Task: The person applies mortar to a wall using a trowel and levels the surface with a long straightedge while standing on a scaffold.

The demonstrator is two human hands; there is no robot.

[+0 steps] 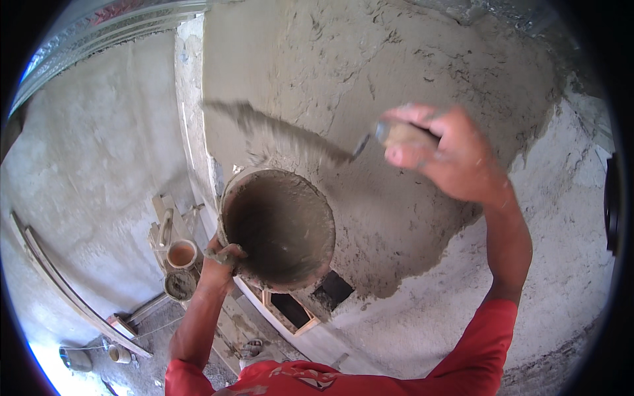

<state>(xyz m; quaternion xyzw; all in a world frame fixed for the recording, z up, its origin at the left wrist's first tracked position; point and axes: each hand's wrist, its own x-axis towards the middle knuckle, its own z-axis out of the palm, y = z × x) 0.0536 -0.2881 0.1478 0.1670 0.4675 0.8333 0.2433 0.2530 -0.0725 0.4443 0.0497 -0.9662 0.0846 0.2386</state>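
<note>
My right hand (456, 155) is closed round the handle of a mortar-coated trowel (290, 135). The blade points left and is smeared by motion in front of the wall; whether it touches the plaster I cannot tell. A bucket (330, 231) is tilted with its mouth toward me, and wet mortar coats its inside. My left hand (223, 257) grips the bucket's rim at its lower left. Behind both hands spreads a wall patch of wet grey mortar (409, 231), smoother at the upper left and rough toward the right.
A plank scaffold (231, 320) below left carries a wooden float (166, 228) and two small containers, one with reddish-brown contents (181, 253). A wooden-framed opening (310, 323) and a dark square hole (333, 290) lie under the bucket. Long boards (72, 290) lean on the left wall.
</note>
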